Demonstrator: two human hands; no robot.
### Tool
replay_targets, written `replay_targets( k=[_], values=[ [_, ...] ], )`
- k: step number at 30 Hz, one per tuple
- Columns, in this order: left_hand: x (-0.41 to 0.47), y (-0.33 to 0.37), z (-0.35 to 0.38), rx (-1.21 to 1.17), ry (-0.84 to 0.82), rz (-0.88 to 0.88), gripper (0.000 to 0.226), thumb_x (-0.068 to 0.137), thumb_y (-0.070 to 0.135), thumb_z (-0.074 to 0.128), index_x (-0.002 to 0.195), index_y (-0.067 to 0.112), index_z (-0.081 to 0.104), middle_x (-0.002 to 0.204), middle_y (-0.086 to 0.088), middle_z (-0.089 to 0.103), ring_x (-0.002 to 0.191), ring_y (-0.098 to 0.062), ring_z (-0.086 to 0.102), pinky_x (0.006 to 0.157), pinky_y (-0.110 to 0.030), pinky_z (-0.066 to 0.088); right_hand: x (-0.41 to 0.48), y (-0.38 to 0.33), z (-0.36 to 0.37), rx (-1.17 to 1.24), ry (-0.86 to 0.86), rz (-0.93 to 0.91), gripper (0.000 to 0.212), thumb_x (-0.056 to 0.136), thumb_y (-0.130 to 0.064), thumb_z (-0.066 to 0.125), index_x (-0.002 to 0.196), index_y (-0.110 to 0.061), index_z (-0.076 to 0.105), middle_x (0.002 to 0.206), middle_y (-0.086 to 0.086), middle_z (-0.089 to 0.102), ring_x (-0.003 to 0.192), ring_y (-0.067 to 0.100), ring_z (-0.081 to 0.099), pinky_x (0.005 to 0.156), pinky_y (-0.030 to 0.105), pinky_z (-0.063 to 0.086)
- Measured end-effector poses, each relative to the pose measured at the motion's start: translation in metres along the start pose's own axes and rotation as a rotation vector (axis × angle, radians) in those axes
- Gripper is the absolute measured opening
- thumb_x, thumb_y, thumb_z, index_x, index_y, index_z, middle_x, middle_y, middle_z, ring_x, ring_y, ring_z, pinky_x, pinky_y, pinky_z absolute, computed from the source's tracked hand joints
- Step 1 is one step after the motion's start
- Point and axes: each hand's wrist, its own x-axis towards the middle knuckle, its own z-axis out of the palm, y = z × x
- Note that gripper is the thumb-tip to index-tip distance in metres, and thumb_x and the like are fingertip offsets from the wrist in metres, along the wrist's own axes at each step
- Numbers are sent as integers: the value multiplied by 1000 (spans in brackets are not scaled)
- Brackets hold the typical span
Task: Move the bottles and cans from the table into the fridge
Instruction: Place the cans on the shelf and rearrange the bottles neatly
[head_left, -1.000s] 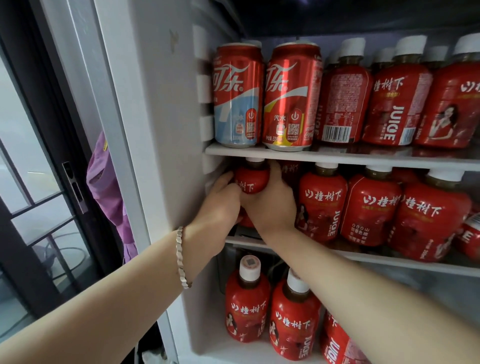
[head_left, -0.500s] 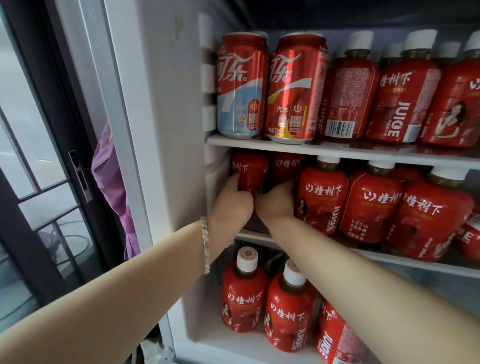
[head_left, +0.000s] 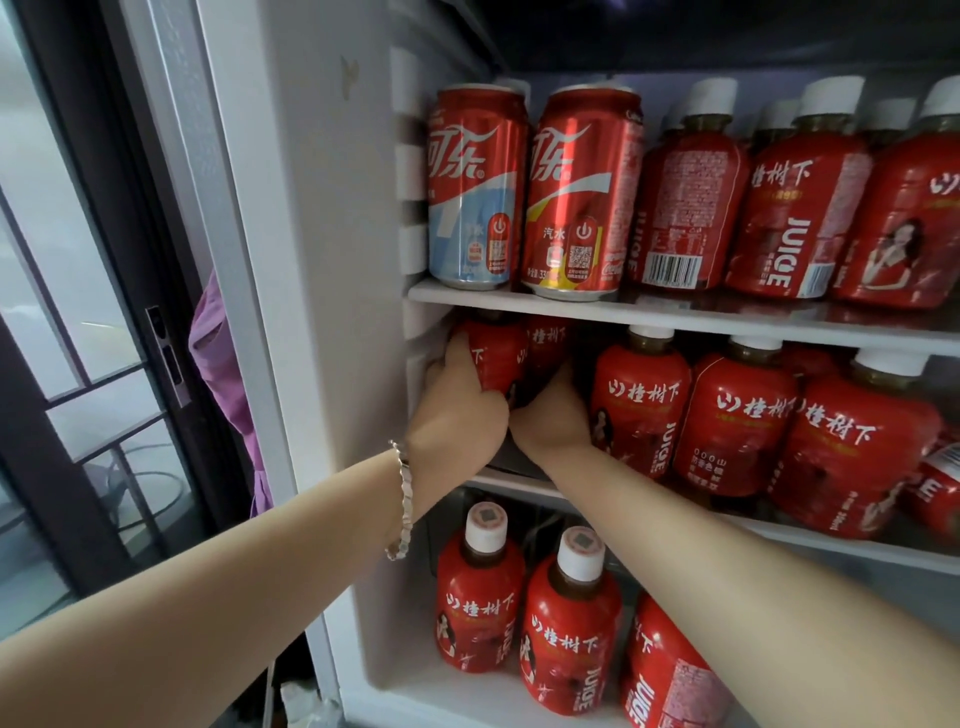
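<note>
The left hand (head_left: 457, 410) is wrapping its fingers round a red bottle (head_left: 493, 358) at the left end of the fridge's middle shelf (head_left: 831, 535), while the right hand (head_left: 553, 415) is gripping a second bottle (head_left: 545, 348) just beside it. Two cans (head_left: 524, 192) are standing on the shelf above, with more red bottles filling every shelf.

Both my arms reach forward and up, forearms bare, converging toward the same spot. My left hand (head_left: 454, 410) is palm-in, thumb raised along the left side of a red bottle (head_left: 493, 358), fingers curled round it out of sight. A silver bracelet (head_left: 402, 499) sits on my left wrist. My right hand (head_left: 550, 415) is just beside the left, knuckles touching it, fingers wrapped against the bottle's right side, wrist bent slightly upward.
</note>
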Motion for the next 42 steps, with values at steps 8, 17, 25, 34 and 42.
replay_targets(
  k=[8, 17, 25, 34, 42],
  values=[
    [-14, -3, -7, 150, -47, 43, 73, 85, 7, 44, 145, 31, 9, 140, -4, 23, 115, -24, 43, 87, -26, 37, -4, -1, 0, 128, -25, -5, 79, 81, -23, 69, 144, -12, 23, 145, 9, 37, 134, 24, 35, 108, 31, 30],
    [-20, -1, -6, 455, -53, 46, 79, 88, 14, 45, 146, 22, -8, 142, -11, 14, 111, -35, 46, 87, -34, 43, 5, -7, -10, 146, -195, 97, 86, 83, -12, 63, 148, -13, 7, 148, 8, 32, 136, 25, 32, 110, 32, 29],
    [-36, 3, -13, 670, 35, 170, 74, 88, 23, 48, 145, 18, 1, 147, -8, 4, 84, -28, 56, 66, -28, 40, -8, -4, -18, 16, -327, -74, 85, 79, -15, 66, 148, -23, 17, 150, 7, 25, 138, 24, 25, 112, 34, 23],
    [-18, 7, -16, 471, 62, 125, 62, 89, 24, 49, 142, 18, 17, 143, -6, 27, 118, -28, 45, 95, -42, 44, -23, -12, -19, 22, -398, -158, 79, 83, -16, 64, 145, -9, 16, 143, 8, 37, 133, 22, 36, 110, 28, 28],
    [17, -3, 11, -296, -72, -28, 77, 73, 19, 76, 135, 13, 32, 125, -7, 54, 113, -21, 54, 102, -43, 41, -42, -13, -57, -319, -399, -104, 56, 87, -9, 51, 139, -6, 29, 129, 14, 49, 115, 26, 51, 94, 30, 43]
  ],
)
